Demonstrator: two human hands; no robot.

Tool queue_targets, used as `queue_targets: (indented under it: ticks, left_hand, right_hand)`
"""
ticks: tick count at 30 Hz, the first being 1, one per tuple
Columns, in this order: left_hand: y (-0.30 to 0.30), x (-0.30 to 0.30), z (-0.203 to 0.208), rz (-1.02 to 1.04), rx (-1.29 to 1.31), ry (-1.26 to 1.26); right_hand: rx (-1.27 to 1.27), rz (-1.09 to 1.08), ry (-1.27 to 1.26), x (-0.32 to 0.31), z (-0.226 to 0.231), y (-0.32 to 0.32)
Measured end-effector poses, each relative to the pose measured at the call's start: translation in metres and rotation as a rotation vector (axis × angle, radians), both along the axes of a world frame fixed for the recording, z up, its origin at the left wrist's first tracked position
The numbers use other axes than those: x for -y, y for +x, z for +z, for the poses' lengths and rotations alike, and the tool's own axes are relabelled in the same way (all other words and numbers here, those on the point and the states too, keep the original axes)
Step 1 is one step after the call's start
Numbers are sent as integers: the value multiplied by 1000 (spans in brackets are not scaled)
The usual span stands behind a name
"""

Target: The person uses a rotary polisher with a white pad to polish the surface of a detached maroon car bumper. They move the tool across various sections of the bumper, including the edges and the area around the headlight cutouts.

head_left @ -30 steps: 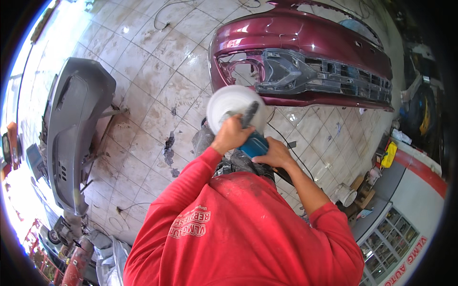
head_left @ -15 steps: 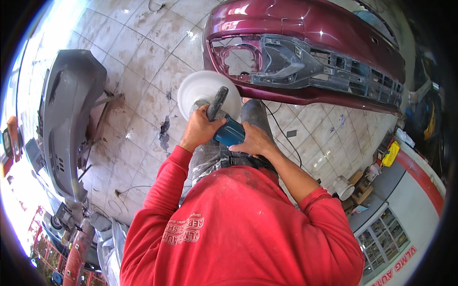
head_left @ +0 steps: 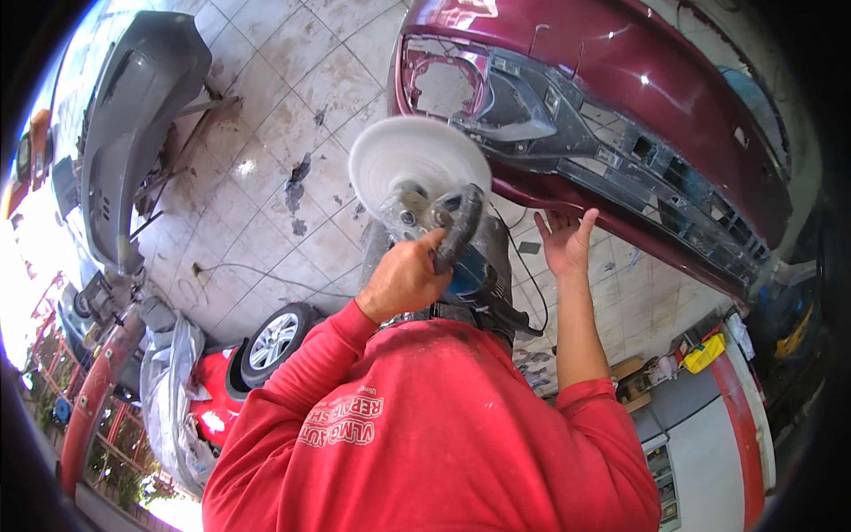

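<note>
My left hand (head_left: 401, 282) is wrapped round the black curved handle of a polisher (head_left: 472, 273) with a blue and black body. I hold it in front of my waist, its round white pad (head_left: 394, 160) facing away from me. My right hand (head_left: 566, 244) is off the tool, palm up with fingers spread, at the lower edge of a maroon car bumper (head_left: 612, 58). Whether the fingertips touch the bumper I cannot tell. A black cord (head_left: 543, 306) runs from the tool.
A grey bumper (head_left: 146, 89) rests on a stand at the left. The tiled floor (head_left: 257, 168) has dark stains, and a thin cable lies across it. A car wheel (head_left: 273, 344) shows beside my left arm. Shelf items and a yellow cloth (head_left: 705, 353) are at the right.
My right hand has let go of the polisher and moved right, opening beside the maroon bumper. The polisher has tipped, its pad appearing larger, and my left hand stays on its handle.
</note>
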State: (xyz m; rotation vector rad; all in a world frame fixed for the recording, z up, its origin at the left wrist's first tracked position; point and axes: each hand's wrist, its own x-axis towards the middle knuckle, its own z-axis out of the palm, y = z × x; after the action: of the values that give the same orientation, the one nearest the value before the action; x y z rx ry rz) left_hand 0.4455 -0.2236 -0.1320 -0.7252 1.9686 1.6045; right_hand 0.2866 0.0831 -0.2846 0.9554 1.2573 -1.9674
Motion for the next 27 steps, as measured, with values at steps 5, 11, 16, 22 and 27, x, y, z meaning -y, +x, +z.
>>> queue_targets:
  ticks: [5, 11, 16, 22, 27]
  left_hand:
    - [-18, -25, 21, -15, 65, 41]
    - [2, 3, -45, 118, 11, 29]
    - [16, 36, -91, 146, -14, -75]
    - [10, 12, -53, 65, 23, -64]
    - [6, -35, -7, -157, -19, -63]
  right_hand:
    - [33, -77, -6, 37, 17, -14]
    - [92, -162, 102, 46, 43, -31]
    - [83, -135, 108, 47, 47, -31]
    - [83, -120, 121, 44, 38, -31]
    - [54, -110, 118, 43, 35, -33]
